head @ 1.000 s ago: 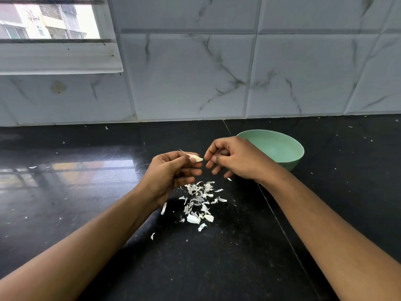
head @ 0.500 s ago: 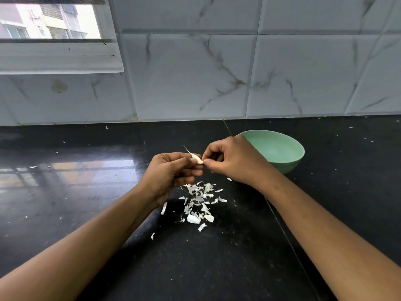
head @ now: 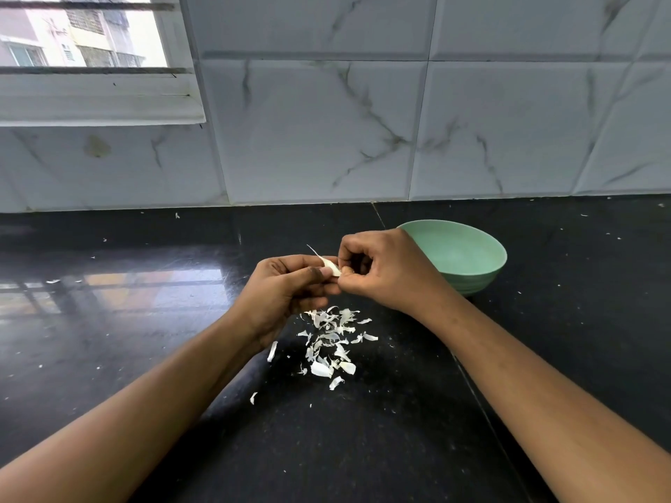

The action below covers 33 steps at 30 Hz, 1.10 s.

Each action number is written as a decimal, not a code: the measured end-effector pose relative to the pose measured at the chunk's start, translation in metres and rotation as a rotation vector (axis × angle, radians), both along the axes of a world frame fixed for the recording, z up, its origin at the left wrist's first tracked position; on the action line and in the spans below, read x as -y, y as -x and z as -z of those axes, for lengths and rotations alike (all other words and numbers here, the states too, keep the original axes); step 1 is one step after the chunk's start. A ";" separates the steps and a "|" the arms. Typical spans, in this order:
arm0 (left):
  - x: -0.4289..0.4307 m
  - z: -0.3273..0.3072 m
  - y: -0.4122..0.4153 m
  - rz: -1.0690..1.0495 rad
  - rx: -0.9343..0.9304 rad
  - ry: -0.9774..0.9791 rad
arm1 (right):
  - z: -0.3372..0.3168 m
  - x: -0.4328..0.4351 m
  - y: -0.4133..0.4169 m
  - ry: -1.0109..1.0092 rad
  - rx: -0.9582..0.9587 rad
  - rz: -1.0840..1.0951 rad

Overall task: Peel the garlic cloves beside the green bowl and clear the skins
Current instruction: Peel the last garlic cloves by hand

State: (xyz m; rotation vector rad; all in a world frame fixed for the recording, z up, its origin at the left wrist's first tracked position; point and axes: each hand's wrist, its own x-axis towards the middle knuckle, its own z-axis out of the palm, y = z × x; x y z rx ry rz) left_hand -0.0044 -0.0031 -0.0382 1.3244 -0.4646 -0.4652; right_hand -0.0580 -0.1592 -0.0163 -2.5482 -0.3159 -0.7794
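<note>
My left hand [head: 287, 288] holds a small white garlic clove [head: 330, 265] between thumb and fingers above the black counter. A thin strip of skin sticks up from the clove's far end. My right hand [head: 381, 270] meets the left one and pinches the clove's near tip with curled fingers. Just behind my right hand stands the green bowl [head: 468, 255]; its visible inside looks bare. Below both hands, a pile of white garlic skins [head: 332, 343] lies on the counter.
The glossy black counter [head: 145, 339] runs to a marble-tiled wall [head: 363, 139] at the back. A window with a white sill [head: 98, 99] is at the upper left. Stray skin flakes [head: 253, 397] are scattered around the pile and further off.
My right hand has moved left from beside the clove and now pinches its tip. My left hand has kept hold of the clove, and the strip of skin sticks up further.
</note>
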 end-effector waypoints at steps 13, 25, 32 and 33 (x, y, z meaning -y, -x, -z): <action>0.002 0.002 0.002 0.006 0.011 0.074 | 0.004 -0.001 0.000 -0.091 0.048 0.058; 0.002 0.001 0.000 0.028 0.000 0.100 | 0.004 0.000 -0.001 -0.385 -0.031 0.042; 0.000 0.002 -0.002 0.001 -0.029 0.101 | 0.000 0.006 -0.002 -0.709 -0.291 -0.084; 0.000 0.002 -0.003 -0.007 -0.031 0.094 | -0.001 0.008 -0.002 -0.727 -0.312 -0.101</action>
